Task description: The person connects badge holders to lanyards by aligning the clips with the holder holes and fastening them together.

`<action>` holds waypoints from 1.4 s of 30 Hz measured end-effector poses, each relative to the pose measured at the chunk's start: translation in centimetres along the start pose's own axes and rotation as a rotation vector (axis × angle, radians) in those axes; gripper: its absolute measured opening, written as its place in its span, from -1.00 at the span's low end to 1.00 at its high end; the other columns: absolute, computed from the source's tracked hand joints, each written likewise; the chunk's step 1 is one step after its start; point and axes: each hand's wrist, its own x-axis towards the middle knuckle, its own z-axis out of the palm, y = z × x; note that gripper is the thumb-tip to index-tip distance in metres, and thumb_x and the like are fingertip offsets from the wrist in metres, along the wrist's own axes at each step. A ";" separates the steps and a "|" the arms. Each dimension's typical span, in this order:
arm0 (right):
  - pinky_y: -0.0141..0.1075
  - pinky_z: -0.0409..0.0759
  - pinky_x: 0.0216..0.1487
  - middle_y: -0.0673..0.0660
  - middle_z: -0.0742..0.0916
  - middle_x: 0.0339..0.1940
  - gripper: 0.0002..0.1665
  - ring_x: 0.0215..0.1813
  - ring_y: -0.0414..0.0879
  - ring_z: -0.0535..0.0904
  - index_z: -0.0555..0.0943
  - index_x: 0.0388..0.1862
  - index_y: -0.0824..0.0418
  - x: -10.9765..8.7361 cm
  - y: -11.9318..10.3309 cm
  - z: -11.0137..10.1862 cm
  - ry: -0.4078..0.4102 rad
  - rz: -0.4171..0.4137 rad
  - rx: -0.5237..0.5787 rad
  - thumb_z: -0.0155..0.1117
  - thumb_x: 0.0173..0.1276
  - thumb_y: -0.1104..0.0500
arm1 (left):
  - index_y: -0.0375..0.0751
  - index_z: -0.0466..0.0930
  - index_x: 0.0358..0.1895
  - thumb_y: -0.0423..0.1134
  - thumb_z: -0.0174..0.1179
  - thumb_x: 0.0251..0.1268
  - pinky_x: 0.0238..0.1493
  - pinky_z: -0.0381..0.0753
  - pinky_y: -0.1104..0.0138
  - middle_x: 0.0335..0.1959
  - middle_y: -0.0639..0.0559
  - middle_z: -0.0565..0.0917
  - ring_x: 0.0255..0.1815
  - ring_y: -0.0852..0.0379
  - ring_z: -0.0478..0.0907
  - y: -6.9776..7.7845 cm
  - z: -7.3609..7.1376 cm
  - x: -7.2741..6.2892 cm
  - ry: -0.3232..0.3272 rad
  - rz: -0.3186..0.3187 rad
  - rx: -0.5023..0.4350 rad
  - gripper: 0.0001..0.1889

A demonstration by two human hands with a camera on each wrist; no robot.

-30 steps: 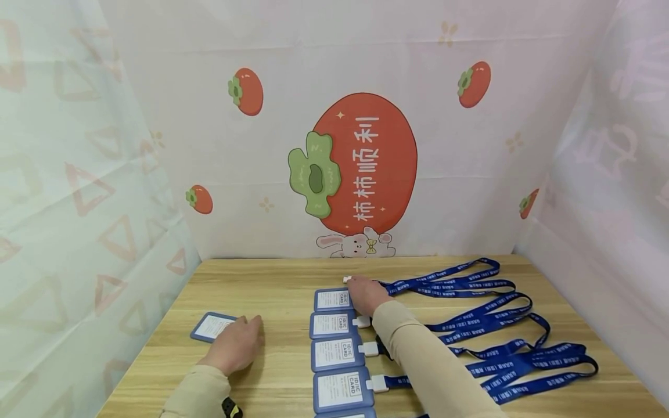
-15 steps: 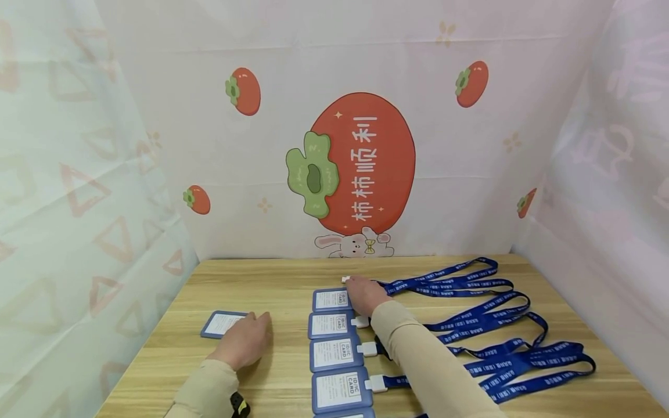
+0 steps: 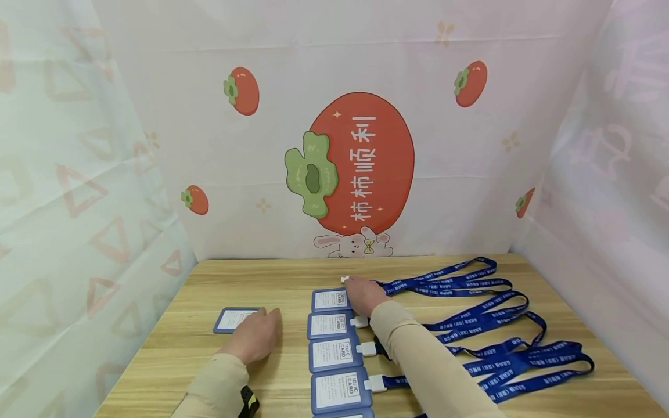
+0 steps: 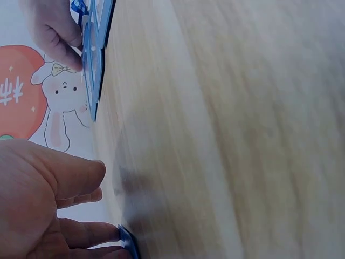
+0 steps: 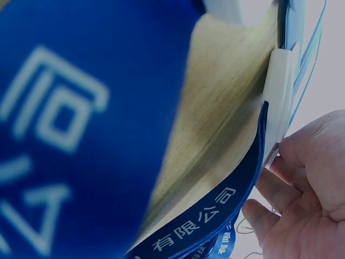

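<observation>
My left hand [image 3: 256, 335] lies over the right part of a loose blue ID card holder [image 3: 230, 319] on the left of the table. In the left wrist view, its lower fingers [image 4: 89, 232] are extended and touch the blue holder edge [image 4: 128, 242], while the thumb stays apart from it. My right hand [image 3: 366, 295] is beside the farthest card holder [image 3: 330, 299] of a column. It pinches a white clip [image 3: 344, 279] at the end of a blue lanyard [image 3: 434, 286]; the hand hides most of that clip.
Several blue card holders [image 3: 342, 389] run down the middle in a column, with white clips [image 3: 369, 349] at their right edges. Blue lanyards [image 3: 488, 319] spread across the right side of the wooden table [image 3: 172, 371]. A printed cloth [image 3: 251, 151] rises behind the table.
The left hand has slid the loose card holder to the right and slightly away, towards the column. My right hand has held its place with the clip.
</observation>
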 end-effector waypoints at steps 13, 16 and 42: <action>0.08 0.52 0.47 0.10 0.59 0.47 -0.50 0.46 0.09 0.53 0.47 0.53 0.10 0.2 -0.1 0.0 -0.012 -0.003 -0.010 0.02 0.70 0.07 | -0.43 0.50 0.31 -0.43 0.04 0.49 0.23 0.63 -0.22 0.22 -0.51 0.56 0.19 -0.41 0.59 1.0 0.9 1.3 0.024 -0.021 -0.015 -0.62; 0.08 0.51 0.48 0.09 0.59 0.47 -0.50 0.47 0.10 0.52 0.47 0.53 0.10 0.2 -0.1 0.0 -0.014 0.005 0.018 -0.01 0.71 0.06 | -0.44 0.48 0.35 -0.43 0.06 0.48 0.28 0.60 -0.23 0.26 -0.53 0.53 0.25 -0.44 0.56 1.3 1.0 1.4 0.034 -0.021 -0.021 -0.58; 0.05 0.48 0.51 0.07 0.56 0.51 -0.49 0.50 0.07 0.49 0.44 0.55 0.08 0.0 -0.1 0.0 -0.005 -0.007 -0.013 -0.02 0.72 0.06 | -0.56 0.50 0.27 -0.40 0.03 0.52 0.30 0.56 -0.27 0.25 -0.58 0.53 0.24 -0.51 0.55 -1.1 -0.2 0.2 0.016 -0.029 0.049 -0.62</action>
